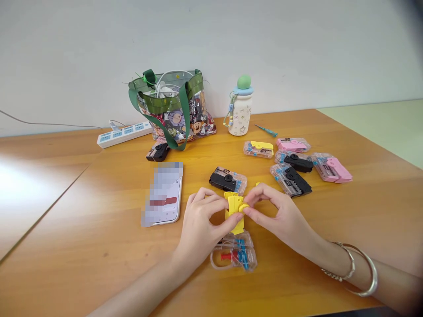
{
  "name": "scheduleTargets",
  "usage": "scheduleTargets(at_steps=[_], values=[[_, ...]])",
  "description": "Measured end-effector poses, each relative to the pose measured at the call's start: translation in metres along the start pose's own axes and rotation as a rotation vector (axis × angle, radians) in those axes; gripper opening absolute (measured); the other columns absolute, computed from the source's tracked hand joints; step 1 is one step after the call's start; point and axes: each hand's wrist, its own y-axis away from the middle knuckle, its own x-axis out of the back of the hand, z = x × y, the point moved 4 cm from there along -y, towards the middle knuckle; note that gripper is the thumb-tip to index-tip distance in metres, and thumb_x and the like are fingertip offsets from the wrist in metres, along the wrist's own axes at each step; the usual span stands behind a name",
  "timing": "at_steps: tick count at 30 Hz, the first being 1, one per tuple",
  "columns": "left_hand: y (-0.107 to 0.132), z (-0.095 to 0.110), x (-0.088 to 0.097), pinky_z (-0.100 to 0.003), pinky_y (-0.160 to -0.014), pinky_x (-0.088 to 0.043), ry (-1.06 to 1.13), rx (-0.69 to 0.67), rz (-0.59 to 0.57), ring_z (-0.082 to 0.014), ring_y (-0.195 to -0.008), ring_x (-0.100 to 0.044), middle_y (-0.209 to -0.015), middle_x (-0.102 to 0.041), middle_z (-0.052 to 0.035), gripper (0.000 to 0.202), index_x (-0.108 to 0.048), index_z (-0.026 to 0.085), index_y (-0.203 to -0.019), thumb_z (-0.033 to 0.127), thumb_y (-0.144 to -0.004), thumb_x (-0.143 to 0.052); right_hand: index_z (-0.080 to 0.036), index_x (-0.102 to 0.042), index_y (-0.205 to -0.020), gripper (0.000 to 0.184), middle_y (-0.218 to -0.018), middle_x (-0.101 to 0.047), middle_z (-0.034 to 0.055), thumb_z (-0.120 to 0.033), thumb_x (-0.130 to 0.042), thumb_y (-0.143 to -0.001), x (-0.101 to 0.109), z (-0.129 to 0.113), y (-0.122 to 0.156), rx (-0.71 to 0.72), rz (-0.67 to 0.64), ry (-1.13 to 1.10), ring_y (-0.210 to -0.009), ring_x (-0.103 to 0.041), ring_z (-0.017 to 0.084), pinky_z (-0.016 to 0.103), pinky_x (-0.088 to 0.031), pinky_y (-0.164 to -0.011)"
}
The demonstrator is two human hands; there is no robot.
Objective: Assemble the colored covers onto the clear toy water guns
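My left hand (203,218) is closed around a yellow plastic piece (235,203) shaped like a folded casing, gripped between thumb and fingers. From the other side, my right hand (280,213) pinches a small round yellow knob (243,207) against the casing's right edge. Another bit of yellow shows just above my right index finger; I cannot tell what it belongs to. Below the hands lies a clear plastic toy body (249,255) with blue and red parts inside. Behind them rests a clear toy with a black cover (228,179).
Several clear toys with yellow (259,149), pink (333,169) and black (295,180) covers lie at the right. A small screwdriver (267,130), a bottle (241,112), a bag (175,114) and a power strip (125,134) are farther back. A phone (165,193) lies left.
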Motion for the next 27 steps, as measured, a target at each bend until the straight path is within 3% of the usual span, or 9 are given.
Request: scheduleTargets(at_steps=[3, 7, 13, 17, 19, 22, 27], values=[[0.000, 0.004, 0.001, -0.032, -0.066, -0.034, -0.015, -0.023, 0.017, -0.0191, -0.072, -0.045, -0.058, -0.056, 0.0012, 0.026, -0.053, 0.020, -0.057, 0.030, -0.080, -0.061, -0.023, -0.054, -0.089, 0.009, -0.081, -0.062, -0.0007, -0.025, -0.060, -0.082, -0.001, -0.001, -0.001, 0.023, -0.071, 0.031, -0.075, -0.058, 0.015, 0.030, -0.047, -0.071], [0.000, 0.006, 0.001, -0.032, -0.066, -0.033, -0.048, -0.065, 0.021, -0.0184, -0.072, -0.044, -0.058, -0.055, 0.0017, 0.022, -0.055, 0.020, -0.059, 0.028, -0.078, -0.062, -0.022, -0.054, -0.080, 0.007, -0.077, -0.060, -0.0012, -0.026, -0.056, -0.086, -0.001, -0.005, -0.001, 0.080, -0.141, 0.086, -0.075, -0.055, 0.015, 0.029, -0.045, -0.071], [0.000, 0.006, 0.000, -0.034, -0.068, -0.033, -0.140, -0.098, 0.048, -0.0193, -0.074, -0.048, -0.065, -0.061, 0.0006, 0.021, -0.057, 0.020, -0.059, 0.030, -0.077, -0.063, -0.022, -0.053, -0.077, 0.010, -0.073, -0.058, -0.0013, -0.026, -0.055, -0.086, -0.002, -0.008, -0.001, 0.096, -0.110, 0.068, -0.070, -0.056, 0.014, 0.028, -0.046, -0.066], [-0.001, 0.002, 0.001, -0.039, -0.080, -0.036, -0.097, -0.069, 0.024, -0.0245, -0.095, -0.052, -0.085, -0.069, -0.0010, 0.015, -0.064, 0.023, -0.072, 0.031, -0.083, -0.059, -0.022, -0.055, -0.083, 0.004, -0.077, -0.064, -0.0001, -0.024, -0.055, -0.086, 0.002, -0.006, -0.002, 0.134, -0.047, 0.087, -0.070, -0.061, 0.015, 0.029, -0.047, -0.067], [-0.001, 0.000, 0.002, -0.044, -0.092, -0.034, -0.035, -0.069, -0.001, -0.0264, -0.112, -0.047, -0.104, -0.069, -0.0001, 0.012, -0.068, 0.028, -0.089, 0.029, -0.086, -0.056, -0.023, -0.057, -0.085, 0.001, -0.078, -0.067, 0.0000, -0.022, -0.057, -0.085, 0.006, -0.007, -0.001, 0.227, 0.037, 0.190, -0.070, -0.062, 0.016, 0.032, -0.046, -0.070], [-0.001, -0.004, 0.001, -0.046, -0.103, -0.030, 0.114, -0.067, -0.079, -0.0244, -0.129, -0.035, -0.129, -0.058, 0.0024, 0.024, -0.064, 0.034, -0.109, 0.028, -0.090, -0.050, -0.024, -0.061, -0.085, 0.006, -0.079, -0.069, 0.0005, -0.018, -0.059, -0.083, 0.012, -0.013, 0.002, 0.444, 0.168, 0.380, -0.074, -0.064, 0.017, 0.033, -0.045, -0.072], [0.000, -0.005, -0.004, -0.044, -0.109, -0.029, 0.312, -0.048, -0.193, -0.0235, -0.136, -0.025, -0.137, -0.050, 0.0016, 0.043, -0.054, 0.035, -0.125, 0.030, -0.083, -0.062, -0.027, -0.064, -0.080, 0.018, -0.077, -0.073, -0.0015, -0.010, -0.057, -0.083, 0.018, -0.015, 0.004, 0.638, 0.219, 0.505, -0.082, -0.063, 0.020, 0.035, -0.046, -0.072]])
